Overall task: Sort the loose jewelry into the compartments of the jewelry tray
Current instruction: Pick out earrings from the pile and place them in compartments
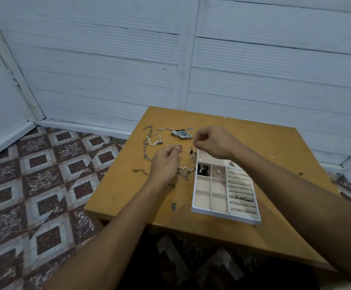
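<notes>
Left hand (166, 164) and right hand (212, 141) hover over the bench (128, 195), each grip pinched, seemingly on a fine chain (173, 145). Loose jewelry (152, 143) lies left of the tray (222, 216). The chain could slip or tangle.

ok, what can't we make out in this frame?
Head view only.
What the left hand and right hand pinch, if anything: too fine to see.
Far right corner of the jewelry tray: behind the right forearm.
The pearl chain: partly under the left hand.
Dial of the watch: too small to read.
</notes>
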Demonstrator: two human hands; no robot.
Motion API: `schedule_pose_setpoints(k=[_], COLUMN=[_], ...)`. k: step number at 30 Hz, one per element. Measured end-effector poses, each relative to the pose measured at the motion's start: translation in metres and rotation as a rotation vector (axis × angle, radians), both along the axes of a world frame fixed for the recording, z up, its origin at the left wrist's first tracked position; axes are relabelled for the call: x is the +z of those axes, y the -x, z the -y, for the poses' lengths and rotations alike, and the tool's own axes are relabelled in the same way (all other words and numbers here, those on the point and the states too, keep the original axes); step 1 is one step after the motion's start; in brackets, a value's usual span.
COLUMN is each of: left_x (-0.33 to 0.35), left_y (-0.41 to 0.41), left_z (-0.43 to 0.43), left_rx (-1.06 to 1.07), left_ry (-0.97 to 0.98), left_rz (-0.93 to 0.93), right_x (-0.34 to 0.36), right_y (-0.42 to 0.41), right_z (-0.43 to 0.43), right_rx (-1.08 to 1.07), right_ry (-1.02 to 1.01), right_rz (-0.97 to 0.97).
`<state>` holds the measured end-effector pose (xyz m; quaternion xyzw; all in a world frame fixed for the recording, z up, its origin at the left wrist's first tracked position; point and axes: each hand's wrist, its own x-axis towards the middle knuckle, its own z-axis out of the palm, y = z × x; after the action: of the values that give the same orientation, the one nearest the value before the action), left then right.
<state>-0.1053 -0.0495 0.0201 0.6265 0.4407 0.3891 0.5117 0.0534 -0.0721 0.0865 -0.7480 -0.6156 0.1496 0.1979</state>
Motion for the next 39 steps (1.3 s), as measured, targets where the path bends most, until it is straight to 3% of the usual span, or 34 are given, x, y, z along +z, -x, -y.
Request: schedule_pose_setpoints(k=[5,14,21,39], left_x=[0.01,0.017,0.014,0.012], left_y=[-0.015,-0.021,-0.011,-0.003], left_z=[0.007,0.026,0.029,0.032], left_rx=[-0.017,-0.168,-0.231,-0.289], left_ry=[0.27,0.567,0.753,0.75], left_rz=[0.23,0.441,0.45,0.229], right_x=[0.012,0.018,0.003,-0.033], right_y=[-0.001,0.003,0.008,0.015], right_z=[0.015,0.039,0.048,0.069], right_rx=[0.044,-0.006,-0.056,-0.105], right_ry=[-0.038,-0.065,-0.047,0.011], right_rz=[0.024,0.084,0.074,-0.041])
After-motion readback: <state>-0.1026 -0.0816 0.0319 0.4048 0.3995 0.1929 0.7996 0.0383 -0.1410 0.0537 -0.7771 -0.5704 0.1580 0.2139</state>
